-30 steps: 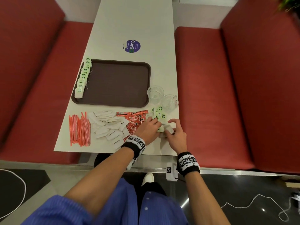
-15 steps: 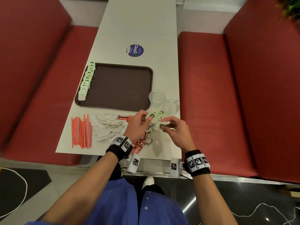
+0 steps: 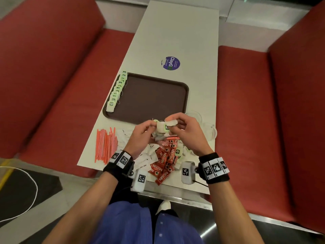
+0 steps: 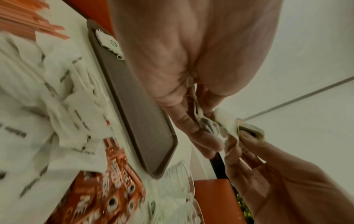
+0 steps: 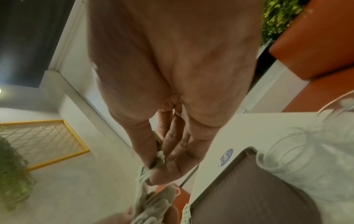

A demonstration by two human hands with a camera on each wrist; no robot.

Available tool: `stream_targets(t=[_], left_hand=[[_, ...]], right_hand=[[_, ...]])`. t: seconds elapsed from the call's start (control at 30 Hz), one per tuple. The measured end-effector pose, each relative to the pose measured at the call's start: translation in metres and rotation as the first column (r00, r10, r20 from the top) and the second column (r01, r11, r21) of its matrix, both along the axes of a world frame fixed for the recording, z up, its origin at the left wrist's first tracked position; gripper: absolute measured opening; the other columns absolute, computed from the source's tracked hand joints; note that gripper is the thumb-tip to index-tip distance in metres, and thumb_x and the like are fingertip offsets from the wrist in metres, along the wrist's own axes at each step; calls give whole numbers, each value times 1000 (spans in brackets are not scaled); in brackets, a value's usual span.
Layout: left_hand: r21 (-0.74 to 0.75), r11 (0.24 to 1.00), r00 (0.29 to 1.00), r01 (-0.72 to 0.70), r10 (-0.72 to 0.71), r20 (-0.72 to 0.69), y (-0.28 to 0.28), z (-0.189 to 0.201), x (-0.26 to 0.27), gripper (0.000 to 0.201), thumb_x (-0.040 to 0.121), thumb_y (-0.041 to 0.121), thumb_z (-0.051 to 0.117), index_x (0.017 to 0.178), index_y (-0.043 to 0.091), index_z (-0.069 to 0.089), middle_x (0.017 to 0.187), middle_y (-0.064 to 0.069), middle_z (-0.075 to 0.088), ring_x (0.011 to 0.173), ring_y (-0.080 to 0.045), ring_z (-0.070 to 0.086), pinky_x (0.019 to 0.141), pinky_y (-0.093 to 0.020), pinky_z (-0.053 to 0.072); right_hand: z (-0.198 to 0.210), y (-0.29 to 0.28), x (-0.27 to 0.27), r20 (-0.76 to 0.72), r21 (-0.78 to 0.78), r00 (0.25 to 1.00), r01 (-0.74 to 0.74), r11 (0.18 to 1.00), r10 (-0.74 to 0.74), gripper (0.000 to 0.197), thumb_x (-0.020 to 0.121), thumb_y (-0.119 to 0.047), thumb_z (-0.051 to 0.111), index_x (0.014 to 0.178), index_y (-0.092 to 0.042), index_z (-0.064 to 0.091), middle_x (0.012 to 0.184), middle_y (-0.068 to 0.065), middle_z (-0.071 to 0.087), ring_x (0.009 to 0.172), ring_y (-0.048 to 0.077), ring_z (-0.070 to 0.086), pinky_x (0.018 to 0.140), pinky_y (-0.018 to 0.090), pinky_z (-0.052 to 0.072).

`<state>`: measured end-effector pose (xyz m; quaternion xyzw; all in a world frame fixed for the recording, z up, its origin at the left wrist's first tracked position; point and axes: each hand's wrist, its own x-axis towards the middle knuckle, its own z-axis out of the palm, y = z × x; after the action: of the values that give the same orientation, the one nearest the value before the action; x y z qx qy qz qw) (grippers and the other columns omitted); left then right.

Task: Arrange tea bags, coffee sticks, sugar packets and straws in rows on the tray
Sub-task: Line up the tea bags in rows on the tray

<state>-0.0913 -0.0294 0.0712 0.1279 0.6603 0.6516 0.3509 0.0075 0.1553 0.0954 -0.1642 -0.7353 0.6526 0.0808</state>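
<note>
A brown tray (image 3: 153, 99) lies on the white table, with a row of green-tagged tea bags (image 3: 117, 91) along its left edge. Above the tray's near edge, both hands hold a small bunch of tea bags (image 3: 163, 128). My left hand (image 3: 151, 124) pinches the bunch from the left and my right hand (image 3: 173, 120) pinches one bag at the top. The left wrist view shows my left fingers (image 4: 197, 130) pinching the bags (image 4: 208, 122). In the right wrist view my fingertips (image 5: 151, 160) pinch a bag while others (image 5: 153, 201) hang below.
Orange straws (image 3: 105, 145) lie at the near left, white sugar packets (image 3: 146, 156) beside them, red coffee sticks (image 3: 165, 161) under my wrists. A few loose tea bags (image 3: 178, 153) lie near them. Two clear glasses (image 3: 211, 132) stand right of the tray. Red benches flank the table.
Both hands rose from the table's near right with the tea bags and came together above the tray's near edge. The head camera moved closer.
</note>
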Motion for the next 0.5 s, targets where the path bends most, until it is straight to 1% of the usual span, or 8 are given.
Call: stream_targets(t=[0.03, 0.1, 0.17, 0.23, 0.3, 0.37, 0.43, 0.5], left_hand=[[15, 1000, 998, -24, 23, 56, -4, 4, -8, 25, 113, 8, 46, 114, -3, 68, 99, -19, 75, 89, -44, 76, 68, -38, 63], [53, 996, 990, -70, 62, 129, -12, 10, -24, 25, 112, 15, 51, 113, -2, 69, 99, -16, 75, 91, -41, 75, 71, -42, 64], [55, 994, 992, -93, 88, 90, -21, 10, -41, 25, 109, 19, 60, 114, -4, 67, 98, -13, 74, 91, -36, 78, 77, -45, 65], [24, 993, 993, -117, 117, 18, -29, 8, -59, 24, 104, 19, 70, 114, -2, 68, 101, -16, 76, 92, -36, 80, 80, -43, 67], [6, 985, 985, -170, 170, 4, -39, 5, -84, 22, 102, 19, 72, 114, 0, 69, 105, -21, 78, 92, -37, 81, 76, -38, 68], [-10, 972, 972, -234, 234, 10, -53, 6, -111, 22, 102, 18, 72, 115, 0, 69, 104, -23, 78, 91, -38, 81, 72, -34, 67], [-32, 956, 957, -290, 291, 10, -70, 9, -139, 22, 101, 17, 72, 116, 0, 70, 104, -23, 78, 91, -37, 81, 74, -34, 67], [-54, 940, 940, -338, 339, 18, -89, 11, -167, 20, 100, 17, 73, 113, 2, 72, 104, -24, 77, 91, -36, 81, 74, -33, 67]], right_hand=[[1, -4, -11, -2, -4, 1000, -13, 1000, 13, 19, 100, 1, 73, 112, -13, 78, 113, 4, 80, 105, 24, 78, 87, 42, 67], [1, -12, -33, 0, -8, 1000, -29, 1000, 29, 14, 103, -4, 72, 113, -11, 79, 110, 6, 80, 104, 24, 79, 86, 40, 68], [2, -22, -57, 22, 8, 999, -30, 1000, 30, 12, 106, -14, 71, 113, -16, 80, 104, 3, 81, 102, 21, 79, 87, 39, 68], [-1, -31, -81, 36, 56, 999, -16, 998, 14, 12, 107, -23, 71, 111, -20, 81, 100, -3, 81, 98, 14, 79, 84, 34, 67], [-9, -38, -112, 28, 148, 999, 40, 988, -44, 12, 106, -29, 72, 109, -24, 83, 99, -7, 80, 94, 8, 76, 84, 27, 63], [-21, -42, -147, 34, 237, 985, 155, 959, -168, 11, 102, -34, 77, 108, -27, 84, 110, -9, 72, 98, 7, 71, 89, 22, 57], [-33, -43, -186, 62, 280, 965, 228, 932, -255, 14, 101, -33, 78, 110, -24, 83, 116, -5, 67, 100, 10, 71, 92, 22, 55], [-44, -42, -227, 95, 324, 955, 237, 916, -281, 15, 102, -30, 76, 112, -21, 84, 109, -4, 75, 97, 13, 72, 90, 25, 55]])
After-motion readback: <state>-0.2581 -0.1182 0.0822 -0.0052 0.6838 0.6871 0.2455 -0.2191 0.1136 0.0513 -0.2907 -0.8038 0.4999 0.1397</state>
